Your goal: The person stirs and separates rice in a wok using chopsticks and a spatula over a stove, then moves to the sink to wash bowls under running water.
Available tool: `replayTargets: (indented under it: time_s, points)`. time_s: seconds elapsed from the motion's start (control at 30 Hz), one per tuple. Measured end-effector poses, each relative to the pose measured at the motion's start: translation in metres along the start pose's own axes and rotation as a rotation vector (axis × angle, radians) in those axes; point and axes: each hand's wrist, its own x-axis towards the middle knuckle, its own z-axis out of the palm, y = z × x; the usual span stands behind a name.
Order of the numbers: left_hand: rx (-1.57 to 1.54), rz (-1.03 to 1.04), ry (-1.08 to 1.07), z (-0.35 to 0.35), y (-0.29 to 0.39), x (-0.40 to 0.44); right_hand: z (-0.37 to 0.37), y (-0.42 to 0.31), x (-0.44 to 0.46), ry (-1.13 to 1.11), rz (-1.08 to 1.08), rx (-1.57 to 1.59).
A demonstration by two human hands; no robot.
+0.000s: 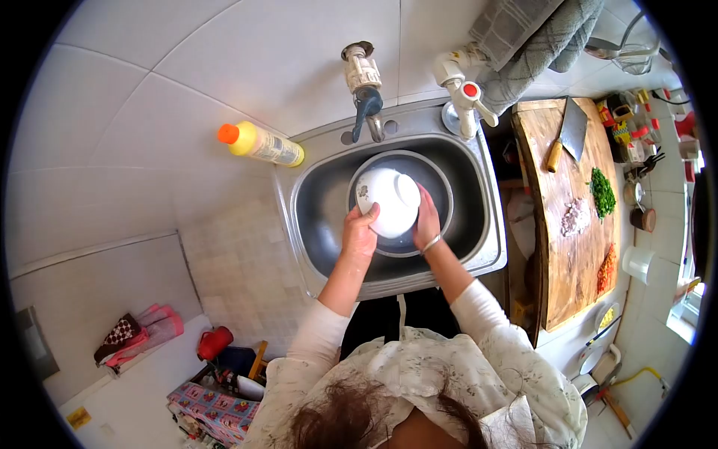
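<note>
A white bowl (385, 203) with a small printed pattern is tilted on its side, its foot ring turned toward the right. My left hand (360, 230) grips its left lower side, thumb laid on the outer wall. On the right side, my right hand (427, 217) holds the bowl too, with its fingers partly hidden behind it. A light bracelet circles my right wrist. Beneath the bowl, a round metal basin (446, 179) sits inside the steel sink (479, 247). What the basin contains is mostly hidden by the bowl and hands.
A yellow bottle with an orange cap (262, 144) stands left of the sink. Behind are a tap (366, 105) and a white red-marked tap (467, 101). To the right, a wooden board (557, 262) bears a cleaver (572, 131), chopped greens (602, 193) and other chopped food.
</note>
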Motion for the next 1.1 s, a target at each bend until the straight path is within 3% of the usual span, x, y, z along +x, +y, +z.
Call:
replayTargets:
  time_s: [0.03, 0.1, 0.17, 0.23, 0.3, 0.33, 0.37, 0.4, 0.5, 0.53, 0.63, 0.7, 0.77, 0.8, 0.87, 0.9, 0.97, 1.0, 1.03, 1.1]
  points:
    - [-0.017, 0.051, 0.040, 0.002, -0.008, 0.002, 0.014, 0.000, -0.021, 0.106, -0.055, 0.012]
    - [-0.043, 0.100, 0.102, 0.003, -0.022, 0.007, 0.012, 0.019, -0.041, 0.170, -0.138, -0.267]
    - [-0.051, 0.083, 0.149, 0.001, -0.033, 0.010, 0.027, 0.026, -0.060, 0.112, -0.548, -0.593]
    - [-0.049, 0.005, 0.090, 0.001, -0.025, 0.005, 0.041, 0.006, -0.064, 0.140, -0.774, -1.047]
    - [0.060, 0.074, 0.096, 0.003, -0.021, -0.001, 0.046, -0.019, -0.047, 0.016, -1.001, -1.163]
    - [0.112, 0.055, 0.079, 0.003, -0.020, -0.006, 0.046, -0.026, -0.032, 0.029, -0.999, -1.202]
    - [0.162, 0.036, 0.063, 0.002, -0.019, -0.013, 0.046, -0.032, -0.021, 0.041, -0.996, -1.242]
    - [0.192, 0.026, 0.026, 0.003, -0.019, -0.020, 0.051, -0.042, -0.020, 0.070, -0.797, -1.224]
    - [0.184, 0.073, 0.103, 0.003, -0.017, -0.022, 0.037, -0.037, -0.024, 0.016, -0.725, -1.177]
    - [0.239, 0.094, 0.082, 0.002, -0.012, -0.022, 0.032, -0.036, -0.030, -0.102, -0.740, -0.993]
    - [0.398, 0.056, -0.031, -0.007, 0.002, -0.026, 0.013, -0.034, -0.028, -0.067, -0.663, -1.088]
    - [0.791, 0.223, -0.057, -0.008, 0.006, -0.030, -0.011, -0.032, -0.009, -0.169, -0.486, -1.244]
    - [1.352, 0.446, -0.115, -0.015, 0.009, -0.030, -0.031, -0.019, 0.005, -0.056, -0.846, -1.604]
    - [1.549, 0.482, -0.147, 0.000, 0.019, -0.037, -0.022, -0.027, -0.001, -0.035, -0.540, -1.294]
    - [1.648, 0.645, -0.384, -0.002, 0.018, -0.034, 0.016, -0.058, -0.026, 0.007, 0.044, -0.653]
    - [1.691, 0.729, -0.503, -0.003, 0.018, -0.034, 0.028, -0.061, -0.036, -0.016, 0.104, -0.573]
    - [1.858, 0.709, -0.625, -0.002, 0.015, -0.035, 0.044, -0.062, -0.054, -0.063, 0.223, -0.417]
    - [1.873, 0.725, -0.653, -0.006, 0.011, -0.033, 0.025, -0.041, -0.039, -0.075, 0.081, -0.478]
    - [1.889, 0.745, -0.683, -0.007, 0.010, -0.031, 0.019, -0.037, -0.036, -0.075, 0.082, -0.414]
    - [1.721, 0.748, -0.486, 0.012, 0.023, -0.045, 0.016, -0.035, -0.034, -0.072, 0.088, -0.281]
